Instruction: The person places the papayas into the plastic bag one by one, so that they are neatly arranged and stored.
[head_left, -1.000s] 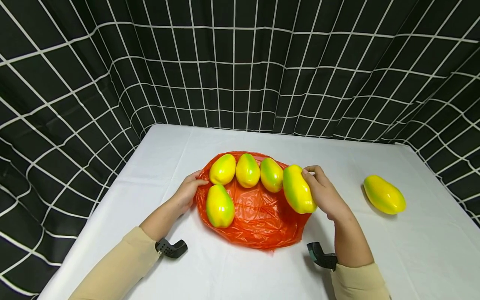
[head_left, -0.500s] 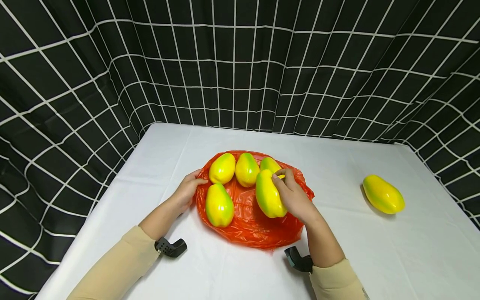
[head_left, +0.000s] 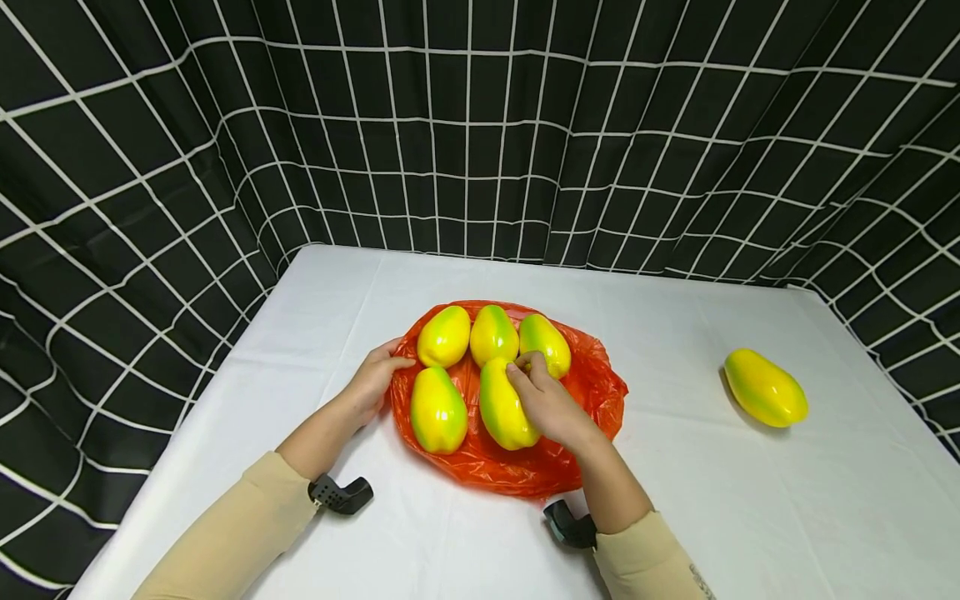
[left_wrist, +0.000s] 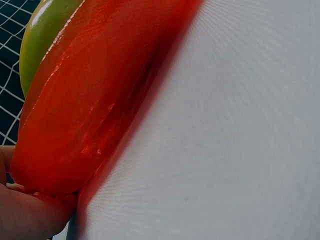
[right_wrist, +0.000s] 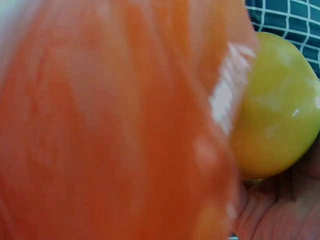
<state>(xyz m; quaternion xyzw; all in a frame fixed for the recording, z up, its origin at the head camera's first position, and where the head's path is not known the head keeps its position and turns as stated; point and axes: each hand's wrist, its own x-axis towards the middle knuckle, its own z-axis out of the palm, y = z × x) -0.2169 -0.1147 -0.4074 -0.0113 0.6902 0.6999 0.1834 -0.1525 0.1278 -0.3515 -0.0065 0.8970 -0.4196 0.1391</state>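
Note:
An orange plastic bag (head_left: 577, 392) lies spread on the white table (head_left: 750, 500). Three yellow-green mango-like fruits (head_left: 493, 335) sit in a row at its back, and another (head_left: 438, 409) lies at its front left. My right hand (head_left: 546, 402) grips a fifth fruit (head_left: 501, 408) low over the bag's middle, beside the front-left one. In the right wrist view that fruit (right_wrist: 275, 115) rests against my palm, with the bag (right_wrist: 100, 125) blurred close by. My left hand (head_left: 373, 382) holds the bag's left edge, thumb on top. The left wrist view shows the bag (left_wrist: 90, 110) above my fingers (left_wrist: 25, 215).
One more yellow-green fruit (head_left: 766, 387) lies alone on the table at the right. A black curtain with a white grid (head_left: 480, 125) closes off the back and both sides. Bare white cloth (left_wrist: 240, 125) stretches in front of the bag.
My right hand has carried its fruit leftwards from the bag's right rim to the bag's middle and lower. The left hand has stayed on the bag's edge.

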